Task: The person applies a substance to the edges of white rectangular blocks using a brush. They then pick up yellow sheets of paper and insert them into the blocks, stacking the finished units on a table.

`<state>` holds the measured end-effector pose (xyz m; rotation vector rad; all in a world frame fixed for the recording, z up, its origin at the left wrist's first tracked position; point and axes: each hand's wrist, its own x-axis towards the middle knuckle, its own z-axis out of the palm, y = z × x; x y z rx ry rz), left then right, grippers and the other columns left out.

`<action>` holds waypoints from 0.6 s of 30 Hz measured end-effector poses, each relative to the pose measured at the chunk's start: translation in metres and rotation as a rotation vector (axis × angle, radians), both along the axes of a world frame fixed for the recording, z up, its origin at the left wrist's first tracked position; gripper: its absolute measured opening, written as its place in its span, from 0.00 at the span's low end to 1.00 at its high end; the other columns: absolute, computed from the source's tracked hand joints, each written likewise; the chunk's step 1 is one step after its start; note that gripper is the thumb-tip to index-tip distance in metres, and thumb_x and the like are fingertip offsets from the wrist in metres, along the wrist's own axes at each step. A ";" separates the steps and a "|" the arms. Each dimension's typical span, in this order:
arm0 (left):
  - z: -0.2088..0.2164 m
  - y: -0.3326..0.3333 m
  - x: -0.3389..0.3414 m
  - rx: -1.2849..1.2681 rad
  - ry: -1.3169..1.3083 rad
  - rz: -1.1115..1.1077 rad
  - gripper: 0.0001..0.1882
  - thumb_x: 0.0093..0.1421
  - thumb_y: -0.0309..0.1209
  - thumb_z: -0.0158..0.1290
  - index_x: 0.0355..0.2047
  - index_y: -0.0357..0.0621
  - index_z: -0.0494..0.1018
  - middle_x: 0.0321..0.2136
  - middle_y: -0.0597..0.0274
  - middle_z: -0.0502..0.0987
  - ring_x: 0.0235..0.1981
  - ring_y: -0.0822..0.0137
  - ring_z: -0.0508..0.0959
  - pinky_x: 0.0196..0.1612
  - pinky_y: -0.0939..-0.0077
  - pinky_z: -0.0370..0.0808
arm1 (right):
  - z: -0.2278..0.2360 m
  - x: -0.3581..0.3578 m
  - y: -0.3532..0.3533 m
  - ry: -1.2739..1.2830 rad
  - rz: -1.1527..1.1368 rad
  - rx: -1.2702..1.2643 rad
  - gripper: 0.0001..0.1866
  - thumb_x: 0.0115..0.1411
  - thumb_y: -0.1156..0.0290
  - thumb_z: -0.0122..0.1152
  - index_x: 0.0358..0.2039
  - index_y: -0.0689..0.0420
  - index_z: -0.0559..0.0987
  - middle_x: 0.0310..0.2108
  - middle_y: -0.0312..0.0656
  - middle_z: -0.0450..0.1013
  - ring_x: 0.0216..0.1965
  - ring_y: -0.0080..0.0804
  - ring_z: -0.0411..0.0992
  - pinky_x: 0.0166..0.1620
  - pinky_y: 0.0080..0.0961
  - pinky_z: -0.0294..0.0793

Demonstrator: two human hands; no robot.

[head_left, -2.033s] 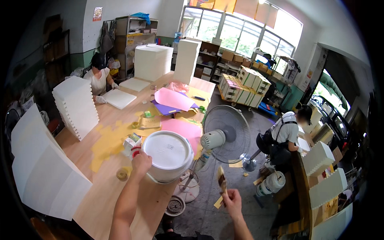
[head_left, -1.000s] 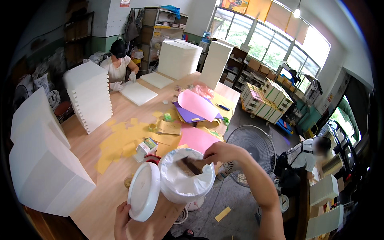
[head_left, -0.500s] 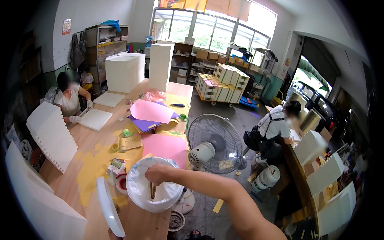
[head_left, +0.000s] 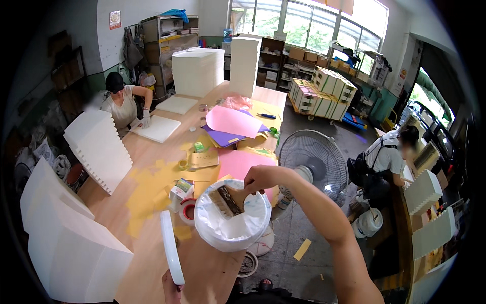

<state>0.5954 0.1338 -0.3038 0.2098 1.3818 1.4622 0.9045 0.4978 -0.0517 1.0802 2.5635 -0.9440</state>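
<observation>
Wooden tabletop [head_left: 147,271] at lower left, and lower centre the right hand [head_left: 264,178] clamps the brush [head_left: 227,200] inside the bucket [head_left: 229,247], left hand [head_left: 171,289] gripping the lid [head_left: 172,248]: snagging bristles could drag the liner [head_left: 255,218] inward!

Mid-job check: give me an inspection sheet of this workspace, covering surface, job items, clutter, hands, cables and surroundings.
Surface: pale wooden table, yellow paper scattered over it.
Job's things: brush at the mouth of the plastic-lined bucket; lid off, on edge.
Clutter: red-and-white roll, small carton, pink sheets.
Hands: left hand holds the lid; right hand grips the brush.
Cables: nothing clearly seen.
Surroundings: fan beside the table; co-workers at left and right.
</observation>
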 end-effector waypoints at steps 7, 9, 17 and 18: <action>-0.005 0.007 0.001 0.063 0.015 -0.074 0.11 0.66 0.34 0.40 0.33 0.44 0.70 0.15 0.66 0.69 0.07 0.74 0.63 0.07 0.80 0.56 | -0.047 -0.079 -0.069 -0.214 0.336 0.628 0.12 0.57 0.59 0.60 0.28 0.54 0.84 0.31 0.47 0.81 0.35 0.44 0.80 0.38 0.40 0.79; 0.000 0.010 0.007 0.047 0.015 -0.092 0.12 0.65 0.35 0.40 0.32 0.44 0.71 0.15 0.67 0.68 0.07 0.75 0.63 0.08 0.81 0.55 | -0.062 -0.090 -0.087 -0.303 0.435 0.609 0.15 0.58 0.56 0.60 0.28 0.55 0.85 0.33 0.47 0.81 0.37 0.40 0.81 0.39 0.39 0.79; 0.001 -0.005 -0.001 -0.023 -0.007 -0.056 0.13 0.65 0.37 0.41 0.30 0.44 0.71 0.15 0.69 0.67 0.08 0.76 0.62 0.09 0.81 0.54 | 0.046 0.004 -0.043 0.049 0.066 0.063 0.19 0.57 0.57 0.66 0.39 0.62 0.83 0.29 0.44 0.80 0.29 0.30 0.77 0.34 0.27 0.76; -0.001 -0.002 0.000 -0.025 -0.012 -0.059 0.13 0.65 0.38 0.41 0.30 0.44 0.71 0.15 0.69 0.67 0.08 0.76 0.62 0.09 0.81 0.54 | 0.039 0.027 -0.039 0.176 0.015 0.014 0.18 0.59 0.59 0.64 0.40 0.62 0.83 0.29 0.42 0.80 0.29 0.26 0.77 0.35 0.25 0.76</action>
